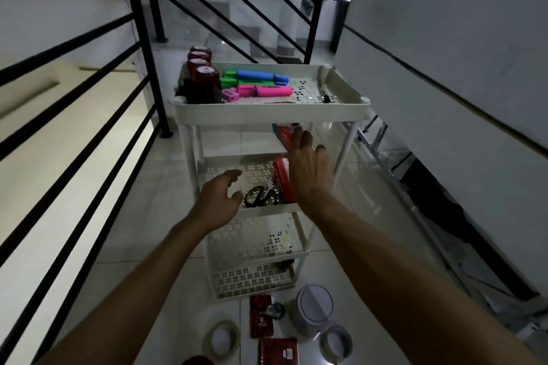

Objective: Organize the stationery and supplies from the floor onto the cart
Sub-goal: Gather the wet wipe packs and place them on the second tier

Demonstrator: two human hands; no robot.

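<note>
While both arms reach toward the white cart [268,111], the right hand [308,169] is spread flat with its fingers apart, held against the red packs [284,175] that stand on edge at the right of the second shelf; whether it clasps them I cannot tell. The left hand [221,197] hovers at that shelf's front rim, its grip loosely curled and holding nothing, just left of the black-handled scissors [261,195] lying on the perforated tray. On the top tray sit four dark red jars [203,74] in a row at the left, then blue, green and pink highlighters [258,83] and a pink sharpener [230,95] (a dark pen lies by the right wall). On the tiled floor in front of the cart lie two tape rolls [221,338], a white lidded jar [312,310], a red patterned pack [261,315] and a red notebook [278,351]. Black stair railings [151,38] stand to the left and behind.
</note>
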